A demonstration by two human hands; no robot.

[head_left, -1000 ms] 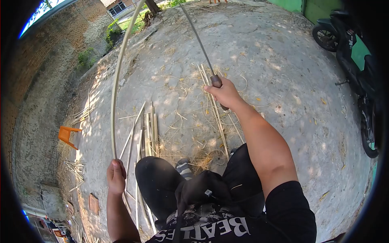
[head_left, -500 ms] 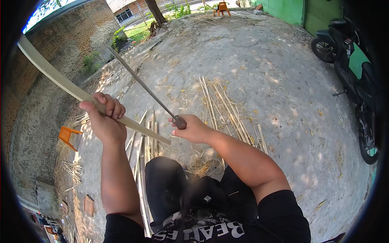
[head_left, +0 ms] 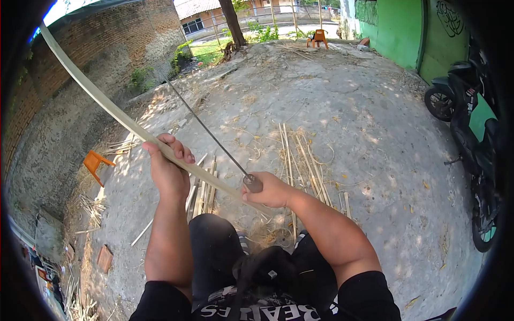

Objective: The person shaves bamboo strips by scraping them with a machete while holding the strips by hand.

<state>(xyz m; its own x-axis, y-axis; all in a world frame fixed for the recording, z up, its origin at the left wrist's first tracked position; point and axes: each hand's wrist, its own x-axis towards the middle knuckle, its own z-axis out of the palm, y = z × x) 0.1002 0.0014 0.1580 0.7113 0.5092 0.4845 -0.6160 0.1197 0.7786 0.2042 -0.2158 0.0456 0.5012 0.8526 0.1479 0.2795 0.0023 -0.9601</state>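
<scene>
My left hand (head_left: 170, 174) is closed round a long, pale bamboo strip (head_left: 101, 99), which slants from the upper left down toward my knees. In my right hand (head_left: 272, 190) is the round wooden handle of a long, thin-bladed knife (head_left: 206, 128); its blade appears nearly edge-on and points up and to the left. The strip's near end is blurred and lies close by my right hand. Whether the two touch, I cannot tell.
Cut strips (head_left: 308, 166) lie on the concrete ground (head_left: 396, 176) ahead of me, with another bundle (head_left: 204, 192) by my knee. An orange stool (head_left: 95, 166) stands left and another orange stool (head_left: 318, 37) far ahead. A motorbike (head_left: 474, 134) is parked at right. A brick wall (head_left: 107, 43) runs along the left.
My view has tilted up and turned slightly left. Against the frame, both hands sit lower and further right, and the bamboo strip's near end has come closer to my right hand.
</scene>
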